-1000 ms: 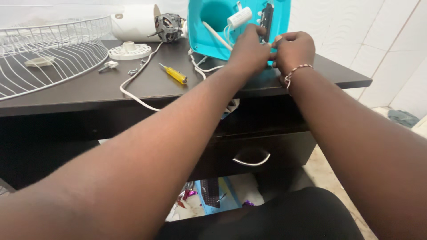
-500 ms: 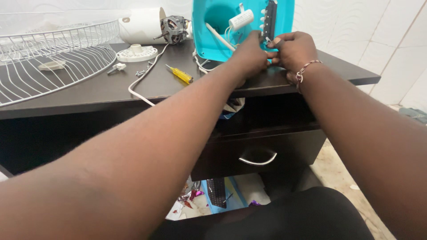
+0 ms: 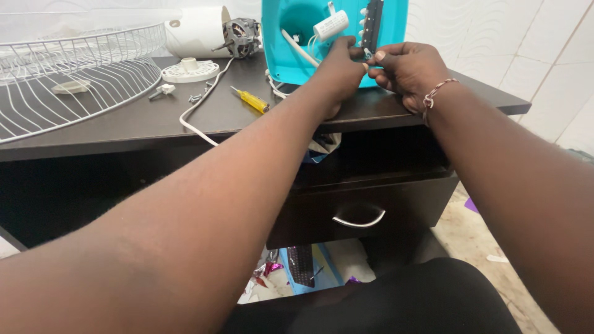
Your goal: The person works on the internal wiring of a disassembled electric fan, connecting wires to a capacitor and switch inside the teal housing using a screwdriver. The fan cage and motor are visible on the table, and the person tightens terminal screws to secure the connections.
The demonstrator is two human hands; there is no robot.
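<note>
in the head view both arms reach forward over a dark desk (image 3: 154, 120) to a turquoise plastic housing (image 3: 297, 31) that stands upright at the desk's far edge, its open hollow side facing the person. the left hand (image 3: 339, 71) is closed in a pinch, thumb and fingertips pressed together on a small part at the lower end of a black switch strip (image 3: 371, 28) that rises just above the knuckles; what exactly sits between the fingers is too small to tell. the right hand (image 3: 408, 71), with a beaded bracelet (image 3: 436, 93) at its wrist, is curled and its fingertips meet those of the left hand at the same spot, touching the housing's lower edge. just above the left hand a white cylindrical capacitor (image 3: 330, 26) hangs inside the hollow, with white wires near it. to the left of the left hand, a yellow-handled screwdriver (image 3: 250, 99) lies on the desk, and a white cord (image 3: 201, 111) runs beside it. further left lie a round white disc (image 3: 190, 70), a bare motor (image 3: 238, 37) and a white wire fan guard (image 3: 68, 86). below the hands, a drawer with a curved metal handle (image 3: 359, 219).
</note>
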